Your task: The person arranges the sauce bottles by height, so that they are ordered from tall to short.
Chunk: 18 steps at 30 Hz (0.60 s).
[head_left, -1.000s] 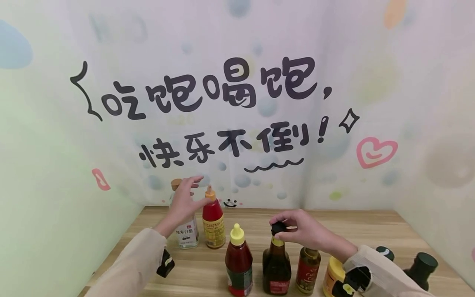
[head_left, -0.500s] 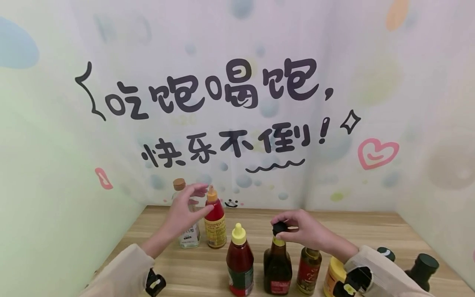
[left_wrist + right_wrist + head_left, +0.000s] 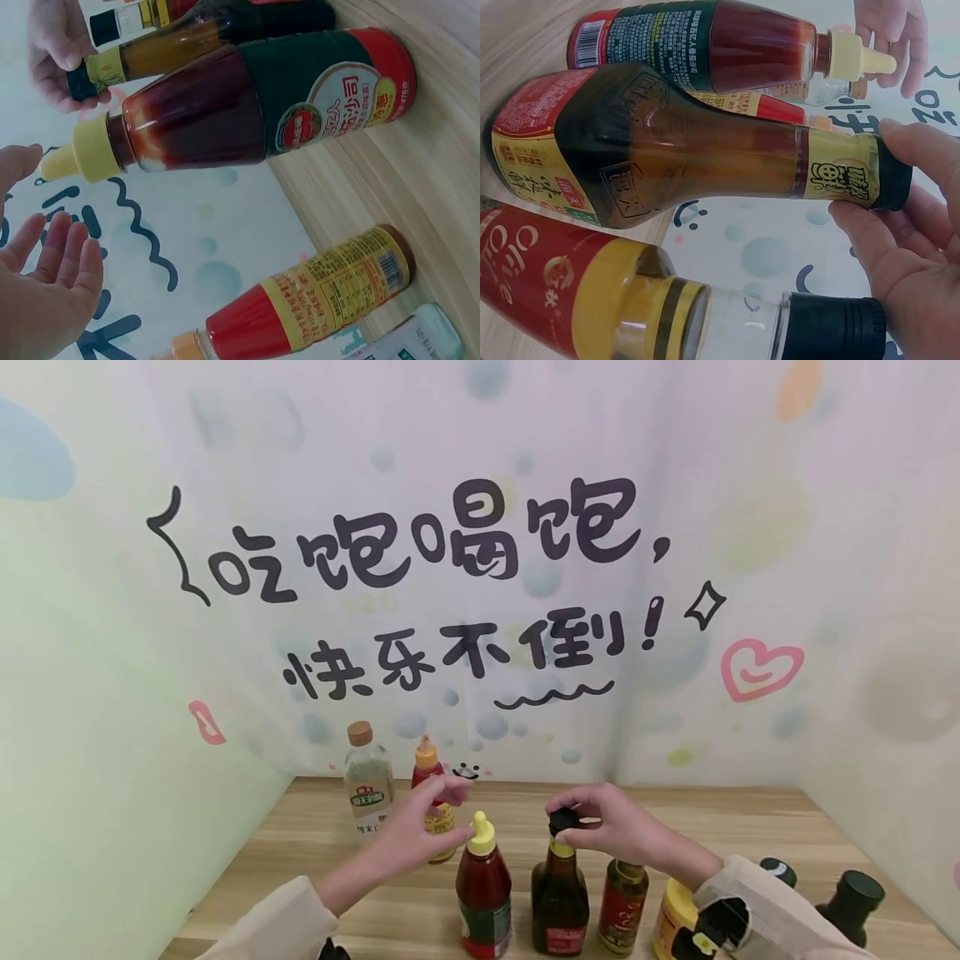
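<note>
With its fingers spread apart, my left hand reaches beside a ketchup bottle that stands upright on the table. In the left wrist view the thumb is right at the tip of its yellow nozzle cap, and the fingers curve loosely in the air. My right hand pinches the black cap of a brown-glass soy sauce bottle between thumb and fingers. That bottle stands upright just right of the ketchup.
Behind the left hand are a vinegar bottle and a red sauce bottle, partly covered by it. An olive oil bottle, a yellow jar and a dark-capped bottle stand on the right. A printed cloth hangs behind the table.
My left hand has moved right and toward me, from in front of the vinegar and red sauce bottles to the ketchup's cap. The right hand stays on the soy sauce cap.
</note>
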Each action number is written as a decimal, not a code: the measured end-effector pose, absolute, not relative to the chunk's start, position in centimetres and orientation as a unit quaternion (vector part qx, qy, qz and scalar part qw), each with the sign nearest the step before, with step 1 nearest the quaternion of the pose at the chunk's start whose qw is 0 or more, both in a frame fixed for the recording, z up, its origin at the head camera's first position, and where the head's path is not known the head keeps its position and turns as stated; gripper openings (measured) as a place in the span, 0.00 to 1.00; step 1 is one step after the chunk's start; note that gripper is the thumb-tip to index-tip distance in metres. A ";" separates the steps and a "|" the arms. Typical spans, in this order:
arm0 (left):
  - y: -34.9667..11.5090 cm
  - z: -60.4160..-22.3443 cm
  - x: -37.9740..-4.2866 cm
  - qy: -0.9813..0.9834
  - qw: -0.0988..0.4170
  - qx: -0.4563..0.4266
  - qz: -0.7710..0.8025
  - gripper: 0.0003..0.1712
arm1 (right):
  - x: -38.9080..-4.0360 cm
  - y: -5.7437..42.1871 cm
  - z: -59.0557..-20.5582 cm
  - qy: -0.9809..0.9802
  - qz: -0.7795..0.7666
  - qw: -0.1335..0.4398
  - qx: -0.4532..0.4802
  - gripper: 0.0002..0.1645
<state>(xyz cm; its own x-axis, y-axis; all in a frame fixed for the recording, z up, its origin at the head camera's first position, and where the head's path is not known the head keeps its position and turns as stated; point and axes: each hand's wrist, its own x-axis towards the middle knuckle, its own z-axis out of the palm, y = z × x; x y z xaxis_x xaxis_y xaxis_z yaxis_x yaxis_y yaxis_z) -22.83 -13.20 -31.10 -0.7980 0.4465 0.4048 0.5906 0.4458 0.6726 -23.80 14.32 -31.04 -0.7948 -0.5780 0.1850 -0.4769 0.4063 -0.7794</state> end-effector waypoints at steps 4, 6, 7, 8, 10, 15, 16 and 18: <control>-12.8 -31.3 -22.7 -0.846 0.042 -0.307 -0.434 0.26 | -23.8 14.3 -31.1 0.837 -0.444 0.057 -0.316 0.16; -12.7 -31.4 -22.5 -0.849 0.025 -0.303 -0.432 0.26 | -23.9 14.3 -31.1 0.837 -0.443 0.056 -0.318 0.16; -12.6 -31.4 -22.5 -0.851 0.019 -0.302 -0.430 0.25 | -23.9 14.3 -31.2 0.836 -0.442 0.056 -0.319 0.16; -12.5 -31.5 -22.5 -0.851 0.013 -0.302 -0.429 0.25 | -23.9 14.3 -31.2 0.836 -0.443 0.056 -0.319 0.16; -12.4 -31.5 -22.4 -0.853 0.003 -0.300 -0.427 0.25 | -23.9 14.3 -31.2 0.836 -0.443 0.055 -0.320 0.16; -12.0 -32.0 -22.6 -0.848 -0.013 -0.298 -0.438 0.24 | -23.9 14.3 -31.2 0.833 -0.445 0.054 -0.323 0.16; -11.9 -32.1 -22.6 -0.847 -0.015 -0.298 -0.440 0.24 | -23.9 14.3 -31.2 0.833 -0.446 0.054 -0.323 0.16; -11.9 -32.5 -22.8 -0.845 -0.019 -0.298 -0.443 0.24 | -23.9 14.3 -31.2 0.833 -0.446 0.053 -0.324 0.16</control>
<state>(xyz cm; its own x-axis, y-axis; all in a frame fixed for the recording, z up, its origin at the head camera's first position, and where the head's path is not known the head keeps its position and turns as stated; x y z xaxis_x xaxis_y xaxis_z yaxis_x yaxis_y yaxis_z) -22.83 -11.86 -32.49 -0.8216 0.5209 0.2318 0.4870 0.4298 0.7603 -23.92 14.35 -31.18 -0.7848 -0.5862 0.2010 -0.4926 0.3933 -0.7763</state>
